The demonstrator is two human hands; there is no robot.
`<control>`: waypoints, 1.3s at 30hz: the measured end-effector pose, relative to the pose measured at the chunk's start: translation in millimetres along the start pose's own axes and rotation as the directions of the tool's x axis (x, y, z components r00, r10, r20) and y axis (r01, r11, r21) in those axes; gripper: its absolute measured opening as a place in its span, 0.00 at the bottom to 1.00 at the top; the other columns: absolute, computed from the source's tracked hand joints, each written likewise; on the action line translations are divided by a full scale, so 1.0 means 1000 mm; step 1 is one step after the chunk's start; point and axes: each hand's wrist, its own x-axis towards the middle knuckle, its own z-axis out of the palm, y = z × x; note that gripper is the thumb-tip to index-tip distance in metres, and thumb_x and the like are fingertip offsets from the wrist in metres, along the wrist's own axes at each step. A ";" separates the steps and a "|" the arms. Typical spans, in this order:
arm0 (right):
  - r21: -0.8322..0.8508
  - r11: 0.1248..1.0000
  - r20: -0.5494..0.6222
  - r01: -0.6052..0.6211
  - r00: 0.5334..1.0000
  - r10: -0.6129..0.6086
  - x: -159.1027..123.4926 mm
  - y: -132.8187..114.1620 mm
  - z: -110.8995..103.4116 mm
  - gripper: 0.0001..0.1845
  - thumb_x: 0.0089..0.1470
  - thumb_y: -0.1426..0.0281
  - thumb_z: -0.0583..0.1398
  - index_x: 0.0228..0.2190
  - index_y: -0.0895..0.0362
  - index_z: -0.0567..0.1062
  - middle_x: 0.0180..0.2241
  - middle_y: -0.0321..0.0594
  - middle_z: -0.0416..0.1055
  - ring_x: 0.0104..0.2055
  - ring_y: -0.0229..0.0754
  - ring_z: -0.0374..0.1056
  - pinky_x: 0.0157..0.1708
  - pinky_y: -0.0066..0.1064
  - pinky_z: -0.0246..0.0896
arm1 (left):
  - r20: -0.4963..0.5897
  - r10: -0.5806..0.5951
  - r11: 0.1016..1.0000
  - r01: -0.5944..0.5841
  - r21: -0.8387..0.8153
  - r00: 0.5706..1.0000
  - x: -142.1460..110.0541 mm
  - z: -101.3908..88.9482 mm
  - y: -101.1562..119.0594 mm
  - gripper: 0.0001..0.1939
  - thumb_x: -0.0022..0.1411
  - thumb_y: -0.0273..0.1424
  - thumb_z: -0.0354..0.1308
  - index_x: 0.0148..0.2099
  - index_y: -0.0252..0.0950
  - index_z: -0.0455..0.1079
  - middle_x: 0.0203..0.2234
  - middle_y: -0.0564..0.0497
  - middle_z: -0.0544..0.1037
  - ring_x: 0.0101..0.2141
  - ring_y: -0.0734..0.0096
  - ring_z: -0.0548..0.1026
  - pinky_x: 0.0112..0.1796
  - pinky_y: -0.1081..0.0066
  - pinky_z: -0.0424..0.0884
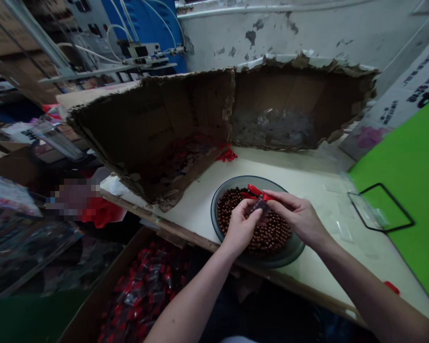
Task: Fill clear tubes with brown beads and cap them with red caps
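My left hand is closed around a small clear plastic container that looks dark inside. Fingers of my right hand pinch a red plastic piece at the container's upper end; whether the two parts are joined I cannot tell. Another red piece sticks out beside it. Both hands are over a round grey-green bowl filled with small round brown balls.
Two torn cardboard boxes lie on the table: the left box holds red pieces, the right box clear plastic pieces. Below left, a carton holds many red-capped containers. A green panel with a black wire handle stands right.
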 end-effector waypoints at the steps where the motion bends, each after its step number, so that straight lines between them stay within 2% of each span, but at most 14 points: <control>1: -0.012 1.000 -0.003 0.009 1.000 -0.009 -0.002 0.000 0.001 0.17 0.55 0.61 0.61 0.45 0.51 0.78 0.48 0.39 0.76 0.50 0.46 0.70 0.54 0.40 0.61 | -0.008 0.004 1.000 -0.004 0.000 1.000 0.000 0.000 0.000 0.13 0.57 0.33 0.59 0.43 0.32 0.67 0.32 0.49 0.75 0.28 0.75 0.75 0.32 0.72 0.74; 7: -0.017 1.000 -0.077 0.014 0.997 -0.015 -0.008 0.006 0.010 0.17 0.56 0.62 0.60 0.46 0.51 0.78 0.48 0.39 0.75 0.51 0.47 0.71 0.55 0.42 0.63 | 0.017 -0.006 1.000 0.006 0.008 1.000 -0.003 0.000 -0.001 0.14 0.58 0.33 0.59 0.44 0.32 0.67 0.32 0.51 0.74 0.27 0.76 0.75 0.32 0.73 0.74; 10: -0.163 0.980 -0.104 0.114 0.986 -0.132 -0.011 0.006 0.015 0.17 0.58 0.64 0.58 0.48 0.50 0.77 0.50 0.38 0.74 0.52 0.46 0.70 0.56 0.42 0.63 | 0.011 0.005 1.000 -0.005 0.002 1.000 -0.004 0.001 -0.002 0.14 0.57 0.35 0.60 0.43 0.32 0.67 0.32 0.51 0.73 0.28 0.75 0.74 0.32 0.73 0.74; 14: -0.330 0.908 -0.077 0.258 0.952 -0.298 -0.018 0.004 0.017 0.18 0.60 0.67 0.56 0.52 0.49 0.74 0.53 0.36 0.72 0.53 0.46 0.69 0.59 0.43 0.60 | -0.015 0.010 1.000 -0.010 -0.017 1.000 -0.006 0.002 -0.006 0.15 0.58 0.37 0.60 0.44 0.33 0.69 0.34 0.50 0.74 0.29 0.75 0.72 0.32 0.72 0.73; 16: -0.316 0.920 -0.092 0.232 0.958 -0.273 -0.019 0.005 0.017 0.18 0.60 0.67 0.56 0.51 0.49 0.74 0.53 0.36 0.72 0.53 0.46 0.69 0.58 0.43 0.60 | -0.019 0.008 1.000 -0.008 -0.006 1.000 -0.007 0.003 -0.006 0.16 0.58 0.37 0.60 0.45 0.33 0.70 0.34 0.49 0.74 0.28 0.75 0.72 0.31 0.72 0.73; 19: -0.151 0.986 -0.147 0.071 0.985 -0.094 -0.019 0.007 0.017 0.17 0.58 0.65 0.59 0.49 0.50 0.76 0.50 0.37 0.74 0.51 0.47 0.71 0.55 0.43 0.64 | -0.032 0.011 0.999 -0.010 0.043 0.999 -0.008 0.004 -0.004 0.16 0.58 0.35 0.59 0.47 0.33 0.71 0.33 0.49 0.75 0.27 0.75 0.73 0.31 0.72 0.72; 21: -0.030 0.999 -0.153 -0.020 0.988 0.016 -0.018 0.009 0.018 0.17 0.57 0.63 0.60 0.48 0.51 0.77 0.49 0.37 0.75 0.50 0.48 0.72 0.54 0.43 0.66 | -0.042 0.016 0.997 -0.013 0.075 0.999 -0.008 0.003 -0.002 0.16 0.58 0.34 0.58 0.48 0.33 0.71 0.34 0.49 0.76 0.27 0.74 0.73 0.32 0.72 0.72; 23: 0.007 0.999 -0.154 -0.053 0.987 0.053 -0.018 0.009 0.020 0.17 0.56 0.63 0.60 0.48 0.51 0.77 0.48 0.37 0.76 0.49 0.48 0.72 0.53 0.44 0.66 | -0.047 0.015 0.995 -0.011 0.095 0.999 -0.007 0.003 -0.001 0.16 0.59 0.33 0.58 0.49 0.34 0.71 0.34 0.49 0.77 0.27 0.74 0.73 0.32 0.71 0.72; 25: -0.061 0.998 -0.186 -0.017 0.982 0.005 -0.019 0.007 0.023 0.17 0.57 0.64 0.60 0.47 0.51 0.77 0.48 0.38 0.76 0.49 0.48 0.72 0.54 0.44 0.66 | -0.049 0.016 0.995 -0.011 0.102 0.999 -0.007 0.002 -0.001 0.17 0.59 0.32 0.57 0.50 0.33 0.71 0.36 0.47 0.78 0.30 0.72 0.74 0.34 0.70 0.72; 27: -0.193 0.978 -0.218 0.084 0.968 -0.126 -0.022 0.005 0.026 0.16 0.57 0.66 0.59 0.47 0.52 0.77 0.49 0.38 0.75 0.51 0.47 0.71 0.56 0.43 0.63 | -0.048 0.039 0.995 -0.034 0.099 0.998 -0.007 0.000 -0.003 0.17 0.60 0.32 0.57 0.50 0.34 0.72 0.41 0.46 0.77 0.37 0.68 0.75 0.40 0.69 0.72; 30: -0.312 0.930 -0.191 0.192 0.947 -0.259 -0.028 0.005 0.031 0.16 0.58 0.69 0.57 0.48 0.52 0.77 0.50 0.38 0.74 0.52 0.45 0.71 0.58 0.41 0.61 | -0.048 0.073 0.996 -0.069 0.064 0.996 -0.008 -0.001 -0.005 0.15 0.61 0.32 0.56 0.50 0.36 0.72 0.46 0.46 0.76 0.47 0.65 0.72 0.48 0.68 0.69; 34: -0.296 0.940 -0.161 0.168 0.962 -0.223 -0.034 0.007 0.038 0.19 0.60 0.69 0.56 0.52 0.50 0.74 0.53 0.37 0.72 0.55 0.45 0.68 0.59 0.42 0.60 | -0.078 0.044 0.998 -0.047 -0.044 0.996 -0.009 0.002 -0.008 0.15 0.62 0.33 0.56 0.50 0.36 0.71 0.45 0.47 0.76 0.44 0.67 0.73 0.47 0.68 0.69; 39: -0.232 0.966 -0.238 0.118 0.956 -0.174 -0.038 0.007 0.044 0.21 0.59 0.68 0.56 0.55 0.50 0.71 0.56 0.38 0.69 0.57 0.45 0.66 0.60 0.43 0.58 | -0.155 -0.003 0.986 -0.022 -0.163 0.988 -0.009 0.006 -0.009 0.14 0.59 0.35 0.59 0.46 0.35 0.71 0.37 0.49 0.76 0.33 0.74 0.72 0.36 0.74 0.69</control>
